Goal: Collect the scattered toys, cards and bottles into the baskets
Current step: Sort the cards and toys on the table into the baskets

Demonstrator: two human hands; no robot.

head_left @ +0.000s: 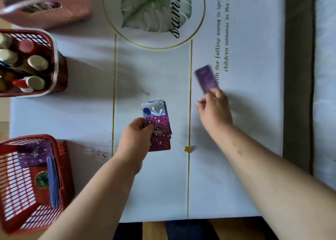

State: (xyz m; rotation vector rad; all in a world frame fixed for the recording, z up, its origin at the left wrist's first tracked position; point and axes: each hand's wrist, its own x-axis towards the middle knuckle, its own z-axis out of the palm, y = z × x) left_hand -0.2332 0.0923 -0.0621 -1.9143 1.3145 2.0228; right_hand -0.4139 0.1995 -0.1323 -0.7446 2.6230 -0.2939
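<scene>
My left hand (pixel 135 139) grips a small stack of purple pony cards (pixel 160 130) above the middle of the table, one blue-faced card sticking out at the top. To the right, my right hand (pixel 214 110) pinches a single purple card (pixel 206 78) by its lower end; the card is blurred and lifted off the cloth. A red basket (pixel 62 176) at the near left holds several purple cards. Another red basket (pixel 56 57) at the left holds several bottles with gold and pink caps. A pink basket (pixel 76 8) at the far left holds toys.
A white tablecloth (pixel 154 185) with a leaf print and gold lines covers the table. A small yellow scrap (pixel 187 148) lies on the right gold line. A brown strip (pixel 298 76) borders the table's right side.
</scene>
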